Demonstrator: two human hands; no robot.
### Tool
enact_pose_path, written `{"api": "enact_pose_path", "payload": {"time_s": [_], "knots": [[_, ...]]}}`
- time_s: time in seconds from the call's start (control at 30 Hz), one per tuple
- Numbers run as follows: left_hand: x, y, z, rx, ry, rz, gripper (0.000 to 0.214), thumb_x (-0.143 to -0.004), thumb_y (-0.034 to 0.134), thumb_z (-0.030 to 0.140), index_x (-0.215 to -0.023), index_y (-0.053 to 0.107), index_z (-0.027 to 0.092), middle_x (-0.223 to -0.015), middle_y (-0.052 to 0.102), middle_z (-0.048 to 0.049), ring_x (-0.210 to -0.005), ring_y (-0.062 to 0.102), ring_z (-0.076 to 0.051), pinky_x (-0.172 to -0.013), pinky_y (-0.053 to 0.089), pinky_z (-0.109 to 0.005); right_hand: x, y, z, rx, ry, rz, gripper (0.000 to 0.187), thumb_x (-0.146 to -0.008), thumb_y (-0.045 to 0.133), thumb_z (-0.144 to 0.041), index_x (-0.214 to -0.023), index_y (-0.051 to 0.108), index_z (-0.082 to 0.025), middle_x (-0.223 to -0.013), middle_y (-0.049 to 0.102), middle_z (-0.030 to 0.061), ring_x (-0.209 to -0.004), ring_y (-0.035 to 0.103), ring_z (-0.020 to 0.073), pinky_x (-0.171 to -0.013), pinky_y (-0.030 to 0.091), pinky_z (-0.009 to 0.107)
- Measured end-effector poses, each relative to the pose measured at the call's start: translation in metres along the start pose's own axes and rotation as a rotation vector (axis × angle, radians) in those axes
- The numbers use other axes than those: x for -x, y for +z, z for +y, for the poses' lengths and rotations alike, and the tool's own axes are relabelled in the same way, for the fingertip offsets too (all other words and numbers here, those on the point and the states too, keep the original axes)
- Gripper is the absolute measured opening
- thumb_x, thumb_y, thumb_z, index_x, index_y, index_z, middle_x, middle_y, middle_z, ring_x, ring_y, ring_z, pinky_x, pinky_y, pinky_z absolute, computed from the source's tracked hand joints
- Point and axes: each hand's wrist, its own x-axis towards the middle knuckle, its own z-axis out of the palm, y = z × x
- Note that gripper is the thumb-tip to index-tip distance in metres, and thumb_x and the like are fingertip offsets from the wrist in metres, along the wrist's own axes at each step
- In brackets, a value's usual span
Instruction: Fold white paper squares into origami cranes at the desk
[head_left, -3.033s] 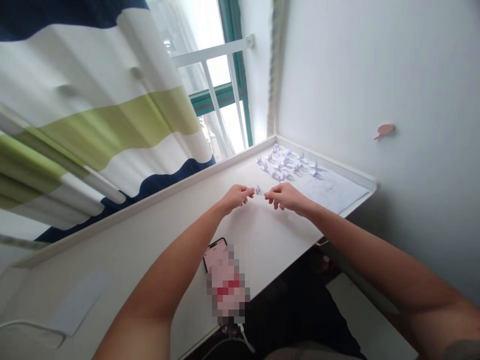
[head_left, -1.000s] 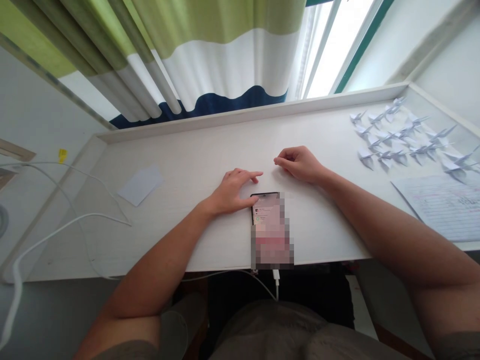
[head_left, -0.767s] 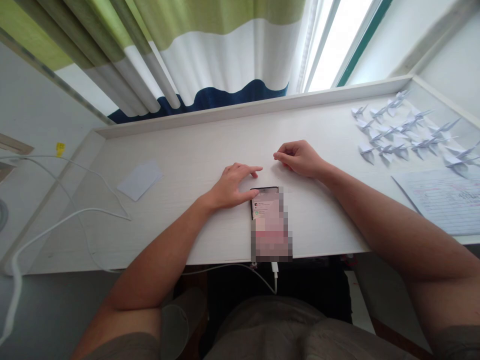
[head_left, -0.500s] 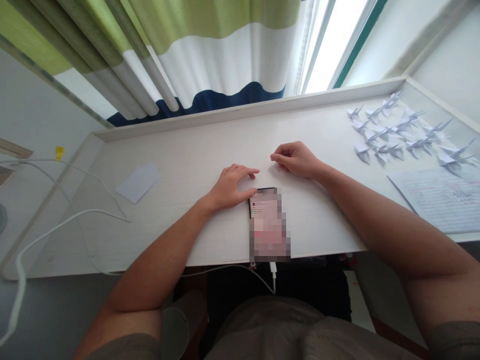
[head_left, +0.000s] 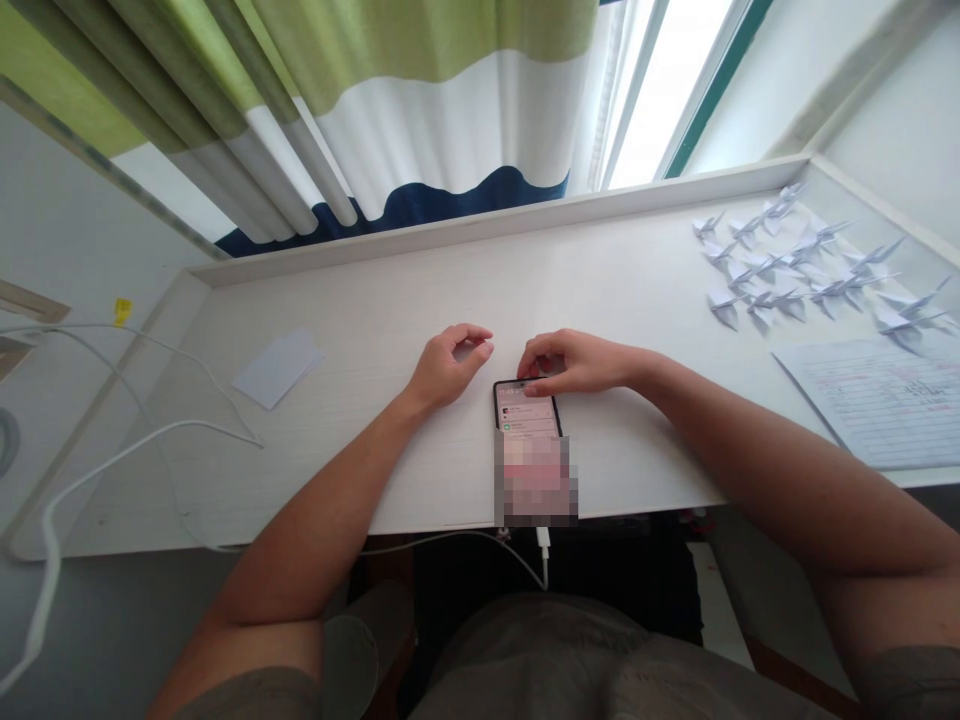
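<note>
My left hand [head_left: 451,366] is just above the desk, left of the smartphone's top end. Its thumb and forefinger are slightly apart, with nothing visible between them. The smartphone [head_left: 529,425] lies face up near the front edge, its lit screen partly blurred out. A white charging plug [head_left: 543,541] sits at its lower end. At the top edge of the phone is my right hand [head_left: 574,362]. Its thumb lies over the upper screen and its curled fingers are just beyond that edge, closed about it.
Several folded paper cranes [head_left: 787,265] stand at the back right, with a lined written sheet [head_left: 870,395] before them. Small white paper sheets [head_left: 276,370] lie at the left. White cables [head_left: 97,470] loop across the left side. A raised rim [head_left: 450,235] borders the desk's back, below the curtain [head_left: 450,110].
My right hand has come down and left onto the phone's top end. The left hand has drawn away from the phone, slightly leftward, its thumb and forefinger closer together.
</note>
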Motion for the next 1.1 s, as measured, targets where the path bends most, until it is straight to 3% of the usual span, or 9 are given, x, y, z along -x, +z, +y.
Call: {"api": "enact_pose_path", "payload": {"time_s": [0.17,0.37,0.5,0.63,0.73,0.8,0.87,0.93,1.1], "knots": [[0.0,0.0,0.001,-0.011,-0.002,-0.017,0.029,-0.093,0.068,0.042,-0.109,0.077,0.02,-0.117,0.08,-0.0081,-0.108,0.073,-0.025,-0.106,0.058,-0.043,-0.002,0.003,0.006,0.002,0.013,0.035,0.017,-0.085,0.078,-0.034,-0.095,0.084,-0.022,-0.088,0.076,0.0035,-0.075,0.06,0.0176,-0.069,0.045,0.033],[0.001,-0.001,0.001,-0.027,-0.006,-0.034,0.032,-0.094,0.065,0.043,-0.112,0.076,0.019,-0.117,0.079,-0.0093,-0.109,0.072,-0.025,-0.106,0.057,-0.043,-0.002,0.003,0.006,-0.005,-0.006,0.049,0.018,-0.089,0.073,-0.036,-0.093,0.083,-0.021,-0.093,0.08,0.0052,-0.081,0.066,0.0187,-0.075,0.048,0.033],[0.004,-0.004,0.003,-0.148,0.103,-0.144,0.047,-0.094,0.068,0.045,-0.136,0.068,0.023,-0.124,0.077,-0.0074,-0.122,0.066,-0.028,-0.118,0.048,-0.048,-0.002,0.0,0.005,0.026,0.033,0.005,0.031,-0.092,0.073,-0.047,-0.102,0.083,-0.02,-0.091,0.077,0.006,-0.08,0.065,0.0198,-0.073,0.049,0.035],[0.003,-0.008,0.003,-0.244,0.168,-0.236,0.06,-0.095,0.069,0.049,-0.149,0.059,0.024,-0.133,0.073,-0.0082,-0.132,0.058,-0.031,-0.123,0.04,-0.052,0.011,0.002,0.001,0.101,0.048,0.012,0.066,-0.086,0.08,-0.06,-0.14,0.073,-0.023,-0.127,0.074,0.0132,-0.116,0.068,0.0333,-0.1,0.055,0.048],[0.002,-0.009,0.001,-0.24,0.172,-0.216,0.054,-0.098,0.064,0.049,-0.147,0.061,0.024,-0.133,0.073,-0.0084,-0.131,0.058,-0.03,-0.122,0.041,-0.05,0.032,0.02,-0.008,0.2,0.015,0.015,0.121,-0.07,0.093,-0.066,-0.173,0.037,-0.033,-0.158,0.058,0.0134,-0.15,0.048,0.0465,-0.124,0.04,0.063],[0.002,-0.009,-0.001,-0.232,0.182,-0.227,0.056,-0.098,0.064,0.049,-0.146,0.062,0.023,-0.132,0.072,-0.0091,-0.132,0.057,-0.03,-0.123,0.04,-0.05,0.049,0.039,-0.014,0.232,0.011,0.035,0.142,-0.067,0.094,-0.069,-0.179,0.013,-0.035,-0.178,0.035,0.0124,-0.164,0.028,0.0501,-0.133,0.026,0.067],[0.002,-0.01,-0.002,-0.205,0.186,-0.226,0.058,-0.096,0.065,0.05,-0.146,0.062,0.021,-0.133,0.072,-0.0106,-0.133,0.056,-0.031,-0.124,0.039,-0.051,0.063,0.06,-0.018,0.277,0.028,0.055,0.149,-0.069,0.092,-0.071,-0.179,-0.001,-0.031,-0.185,0.014,0.0136,-0.169,0.012,0.0499,-0.137,0.011,0.068],[0.003,-0.012,-0.004,-0.17,0.179,-0.208,0.058,-0.096,0.064,0.049,-0.146,0.061,0.022,-0.136,0.07,-0.0108,-0.134,0.055,-0.03,-0.124,0.04,-0.051,0.074,0.076,-0.019,0.291,0.039,0.099,0.152,-0.071,0.09,-0.071,-0.177,-0.01,-0.03,-0.187,0.004,0.0142,-0.171,0.005,0.048,-0.137,0.004,0.069],[0.006,-0.018,-0.011,-0.068,0.14,-0.118,0.059,-0.095,0.061,0.051,-0.146,0.06,0.02,-0.14,0.068,-0.0125,-0.136,0.056,-0.029,-0.123,0.041,-0.05,0.086,0.087,-0.019,0.257,0.072,0.154,0.152,-0.073,0.092,-0.067,-0.176,-0.014,-0.033,-0.187,-0.003,0.0148,-0.171,0.001,0.0472,-0.137,0.01,0.069]]}}
